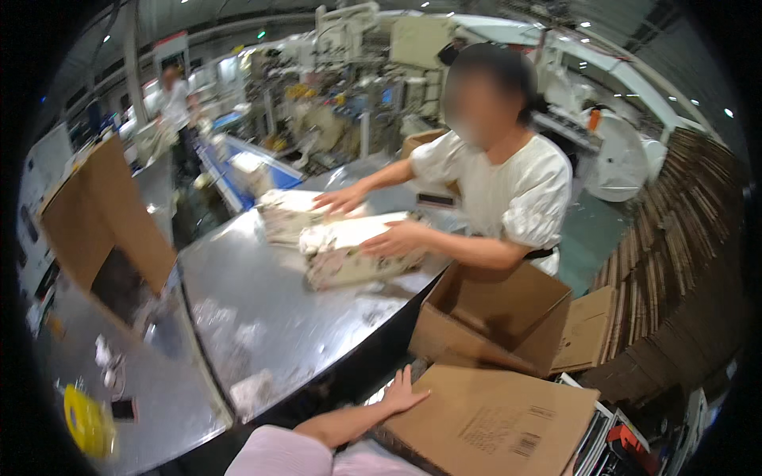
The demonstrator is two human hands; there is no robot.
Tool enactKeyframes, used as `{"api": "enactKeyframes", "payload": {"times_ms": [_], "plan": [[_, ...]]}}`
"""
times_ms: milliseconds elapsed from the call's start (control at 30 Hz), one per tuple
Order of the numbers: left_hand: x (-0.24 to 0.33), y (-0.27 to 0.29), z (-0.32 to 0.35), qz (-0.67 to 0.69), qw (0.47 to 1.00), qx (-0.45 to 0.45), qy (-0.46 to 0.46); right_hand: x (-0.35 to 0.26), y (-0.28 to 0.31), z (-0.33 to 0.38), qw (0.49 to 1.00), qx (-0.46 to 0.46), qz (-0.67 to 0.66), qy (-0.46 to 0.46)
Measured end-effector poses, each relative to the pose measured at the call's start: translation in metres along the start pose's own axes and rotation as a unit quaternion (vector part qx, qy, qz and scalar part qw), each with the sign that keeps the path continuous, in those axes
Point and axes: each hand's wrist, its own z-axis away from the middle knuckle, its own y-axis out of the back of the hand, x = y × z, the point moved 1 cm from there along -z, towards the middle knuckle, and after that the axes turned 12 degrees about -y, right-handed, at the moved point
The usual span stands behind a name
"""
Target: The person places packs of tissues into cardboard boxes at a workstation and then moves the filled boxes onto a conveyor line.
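A closed brown cardboard box [484, 416] with dark print on its top lies in front of me at the lower right. My left hand [403, 394] rests against its left edge, fingers spread and touching the cardboard. Of my right hand only a small skin-toned sliver seems to show at the box's lower right edge; its fingers are hidden. Beyond the box stands an open carton [496, 313] with its flaps up. Across the metal table, a co-worker in a white top has both hands on floral-patterned wrapped packs [361, 250].
The shiny metal table [270, 317] bears crumpled clear plastic. An upright cardboard piece [107, 214] and a yellow tape roll [86, 420] are at the left. Stacked flat cartons [675, 246] line the right side. A red-and-black tool [631, 444] lies beside the box. Machinery and a blue conveyor [230, 170] stand behind.
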Motion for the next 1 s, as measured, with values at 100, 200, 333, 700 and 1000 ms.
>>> {"api": "enactKeyframes", "payload": {"times_ms": [100, 200, 333, 700, 1000], "plan": [[0.019, 0.008, 0.023, 0.362, 0.905, -0.218, -0.043, 0.001, -0.008, 0.007, 0.993, -0.058, -0.099, -0.02], [0.113, 0.115, 0.048, 0.54, 0.759, -0.319, -0.177, -0.006, -0.009, 0.025, 0.978, -0.101, -0.172, -0.054], [0.202, 0.144, 0.101, 0.314, 0.849, -0.34, -0.256, -0.016, -0.036, 0.041, 0.954, -0.173, -0.225, -0.095], [0.011, 0.225, 0.064, -0.124, 0.89, 0.368, -0.237, -0.029, -0.162, -0.029, 0.936, -0.211, -0.281, 0.022], [-0.209, 0.311, 0.1, -0.443, 0.892, 0.082, -0.033, -0.04, -0.172, -0.031, 0.943, -0.093, -0.292, -0.13]]}}
